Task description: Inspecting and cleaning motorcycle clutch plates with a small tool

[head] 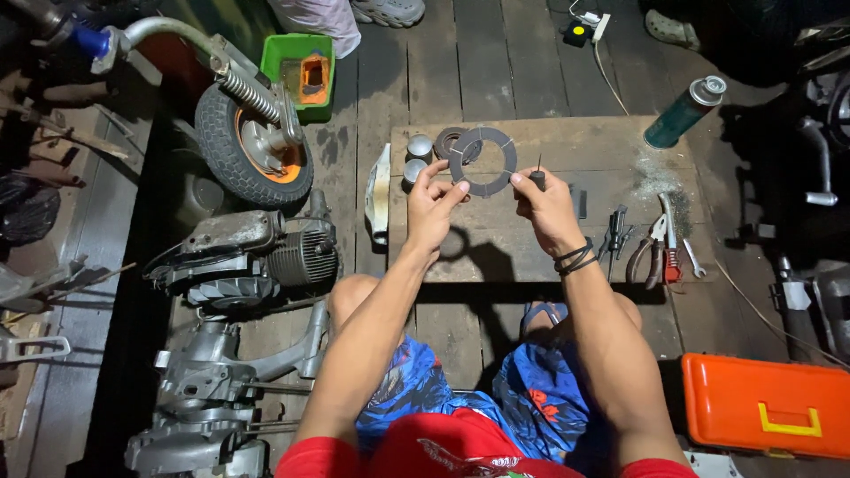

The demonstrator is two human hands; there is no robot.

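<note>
Ring gasket (482,161), pinched between both hands' grips

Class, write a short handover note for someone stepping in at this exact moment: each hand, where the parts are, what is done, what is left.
Left hand: pinches the grey ring at its lower left edge, above the wooden board.
Right hand: steadies the ring's right edge and holds a small pointed tool.
Nearby: two metal caps, pliers.
Done: ring lifted.
Left: ring not yet fitted anywhere.
</note>
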